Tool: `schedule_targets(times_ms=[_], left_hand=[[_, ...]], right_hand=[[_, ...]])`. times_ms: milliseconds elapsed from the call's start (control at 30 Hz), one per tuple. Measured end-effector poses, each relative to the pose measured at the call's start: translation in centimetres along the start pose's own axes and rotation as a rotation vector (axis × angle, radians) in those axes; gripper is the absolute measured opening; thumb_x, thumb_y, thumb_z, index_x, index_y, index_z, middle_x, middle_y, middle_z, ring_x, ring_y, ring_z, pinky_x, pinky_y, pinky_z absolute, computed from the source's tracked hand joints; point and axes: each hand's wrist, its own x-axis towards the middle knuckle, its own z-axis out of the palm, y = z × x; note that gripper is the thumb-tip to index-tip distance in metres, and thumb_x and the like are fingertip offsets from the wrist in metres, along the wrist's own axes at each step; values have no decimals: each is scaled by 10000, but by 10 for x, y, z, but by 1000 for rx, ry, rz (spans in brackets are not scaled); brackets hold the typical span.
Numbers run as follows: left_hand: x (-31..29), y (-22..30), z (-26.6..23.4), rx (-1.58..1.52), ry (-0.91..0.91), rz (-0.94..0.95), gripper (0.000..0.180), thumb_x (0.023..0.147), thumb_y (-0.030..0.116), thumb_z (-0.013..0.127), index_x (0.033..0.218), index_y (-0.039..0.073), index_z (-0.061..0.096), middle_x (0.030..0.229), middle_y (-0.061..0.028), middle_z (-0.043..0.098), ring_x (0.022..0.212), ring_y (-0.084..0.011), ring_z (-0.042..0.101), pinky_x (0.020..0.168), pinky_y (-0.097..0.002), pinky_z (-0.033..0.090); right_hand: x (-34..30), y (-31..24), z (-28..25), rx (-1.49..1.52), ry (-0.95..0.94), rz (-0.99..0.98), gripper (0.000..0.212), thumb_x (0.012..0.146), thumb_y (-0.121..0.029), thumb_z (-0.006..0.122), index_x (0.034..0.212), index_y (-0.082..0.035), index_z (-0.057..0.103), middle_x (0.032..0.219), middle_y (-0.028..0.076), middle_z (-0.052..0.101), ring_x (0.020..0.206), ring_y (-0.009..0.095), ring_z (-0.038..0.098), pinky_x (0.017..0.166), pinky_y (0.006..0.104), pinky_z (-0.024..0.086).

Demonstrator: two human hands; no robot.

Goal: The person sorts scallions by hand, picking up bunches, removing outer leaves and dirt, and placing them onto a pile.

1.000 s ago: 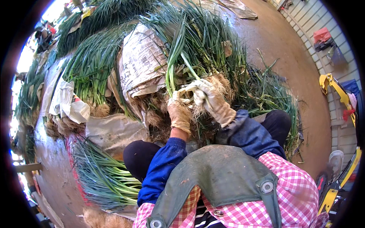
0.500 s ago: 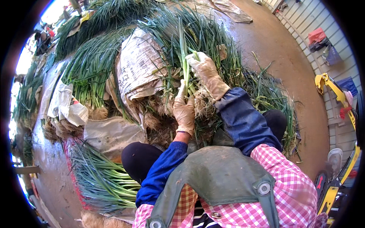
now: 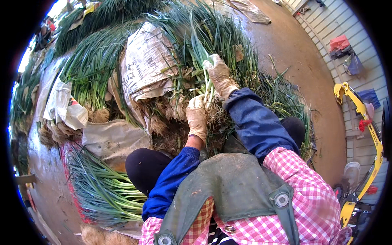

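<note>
Both my hands wear dirty pale gloves. My right hand is closed round the green part of a few spring onions, whose leaves reach up and away over a big heap. Lower on the same stalks, my left hand has its fingers curled against the white stems close to the roots. Its fingertips are partly hidden. Right behind the hands lies the heap of spring onions, its tangled roots turned toward me.
A printed pale sack covers part of the heap. Spring onions with pale stems lie in a pile at my left. More bundles stand farther left. Along the wall at right is a yellow metal arm.
My left hand's fingers, earlier stretched up along the stalks, are now curled lower near the root end. My right hand has moved slightly right and stays closed on the stalks.
</note>
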Motion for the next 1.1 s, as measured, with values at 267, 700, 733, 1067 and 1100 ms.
schedule_targets(times_ms=[267,700,733,1067,1100], left_hand=[[8,-14,-8,-298,138,-53,221,926,163,474,997,31,637,867,-42,653,739,-129,620,594,-239,503],[2,-25,-12,-328,15,-53,184,883,106,489,998,15,601,828,-47,611,674,-121,602,574,-244,517],[3,-23,-13,-358,22,-60,185,885,103,491,1005,14,600,824,-55,611,658,-127,604,549,-241,516],[-22,33,-17,-969,-277,-229,277,921,154,490,1115,-33,555,828,-65,616,645,-126,605,529,-230,518],[-16,27,-21,-984,-350,-275,293,927,160,481,1136,-37,541,829,-65,616,648,-124,606,532,-228,520]], right_hand=[[-97,-48,-61,1403,-747,708,324,993,-227,363,1052,18,567,523,-125,363,386,23,358,408,210,355],[-137,-36,-44,1766,-1156,982,319,988,-252,392,975,19,559,471,-100,322,348,49,320,346,224,250],[-137,-34,-43,1733,-1142,995,324,987,-251,396,998,28,559,471,-100,322,347,48,317,344,222,250],[-124,-57,-62,1210,-1332,588,202,899,-153,562,872,42,609,462,-41,413,318,39,349,308,183,254],[-124,-63,-65,1199,-1302,549,228,892,-172,577,865,51,613,465,-42,415,329,30,353,314,174,264]])
